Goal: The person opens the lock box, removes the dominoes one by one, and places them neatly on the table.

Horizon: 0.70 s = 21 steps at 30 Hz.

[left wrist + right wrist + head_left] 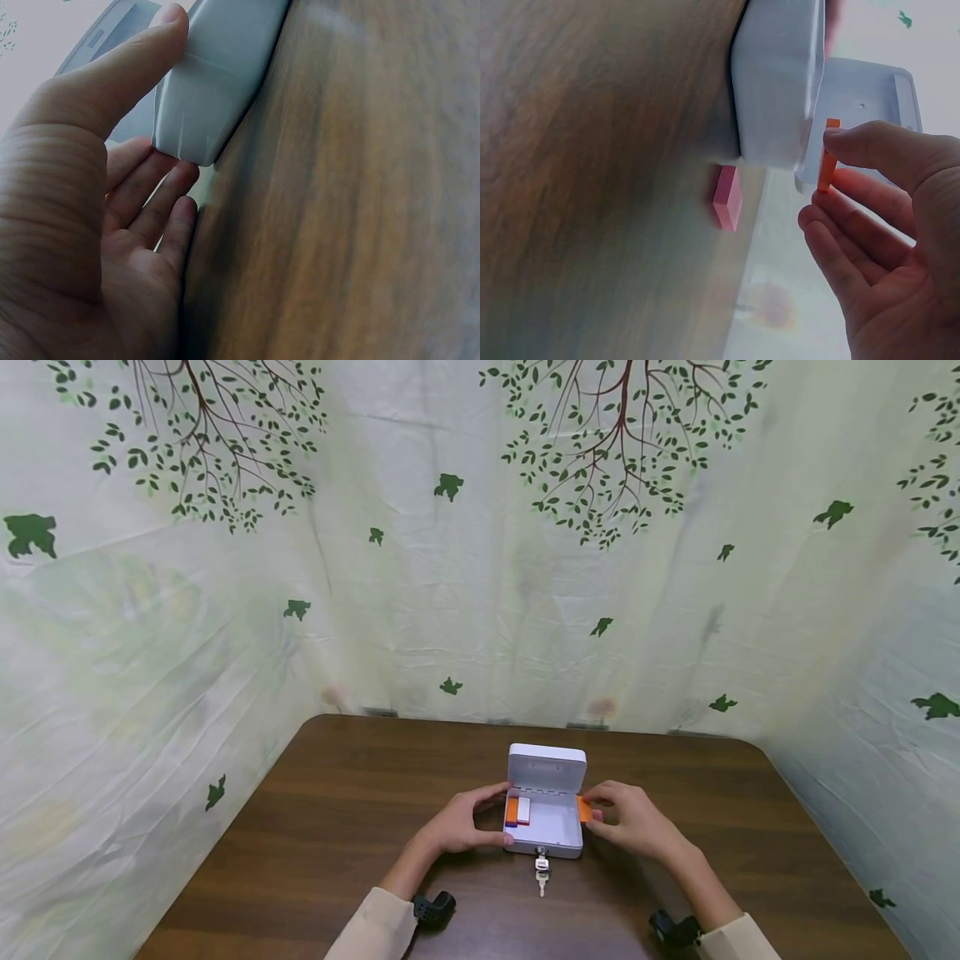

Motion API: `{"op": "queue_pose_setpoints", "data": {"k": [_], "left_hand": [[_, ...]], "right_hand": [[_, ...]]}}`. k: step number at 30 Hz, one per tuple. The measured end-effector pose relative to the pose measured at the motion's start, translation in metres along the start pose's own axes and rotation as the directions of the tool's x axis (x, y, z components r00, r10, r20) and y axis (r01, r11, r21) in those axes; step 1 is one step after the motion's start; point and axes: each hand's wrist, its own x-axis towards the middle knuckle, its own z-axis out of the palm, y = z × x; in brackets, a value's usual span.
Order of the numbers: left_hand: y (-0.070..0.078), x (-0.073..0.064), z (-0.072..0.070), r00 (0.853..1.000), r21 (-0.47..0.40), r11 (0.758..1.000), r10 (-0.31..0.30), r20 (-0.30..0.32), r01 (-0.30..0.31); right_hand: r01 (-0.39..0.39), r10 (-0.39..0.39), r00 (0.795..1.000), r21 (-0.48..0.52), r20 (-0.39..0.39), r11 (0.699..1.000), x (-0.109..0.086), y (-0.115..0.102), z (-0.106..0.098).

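Observation:
A small white metal lock box (555, 831) stands on the table with its lid (546, 770) raised. My left hand (459, 822) holds the box by its left side, thumb at the near corner and fingers at the far one. Inside, against the left wall, lie an orange block (512, 811) and a white block (523, 811). Between thumb and fingertips my right hand (636, 820) pinches another flat orange block (828, 166), which is beside the box's right rim. A pink block (727, 199) lies on the table just right of the box.
Keys (542, 872) hang from the lock at the box's front. The brown wooden table (390, 760) has rounded far corners. Behind and beside it hangs a pale curtain (495, 610) with printed leaves. Dark cameras are strapped at both wrists.

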Motion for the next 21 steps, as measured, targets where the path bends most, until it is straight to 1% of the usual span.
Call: {"op": "queue_pose_setpoints", "data": {"k": [7,17,21], "left_hand": [[0.001,-0.001,-0.001,1.0,0.009,1.0,-0.015,0.002,0.015],[0.0,-0.001,-0.001,1.0,0.014,1.0,-0.02,0.003,0.02],[0.0,0.0,-0.001,1.0,0.013,1.0,-0.015,0.003,0.015]], "right_hand": [[-0.055,0.055,0.998,-0.01,0.026,0.998,-0.004,0.004,-0.002],[-0.125,0.125,0.991,-0.002,0.037,0.992,-0.009,0.01,-0.005],[-0.122,0.123,0.992,-0.022,0.036,0.992,-0.011,0.014,-0.004]]}}
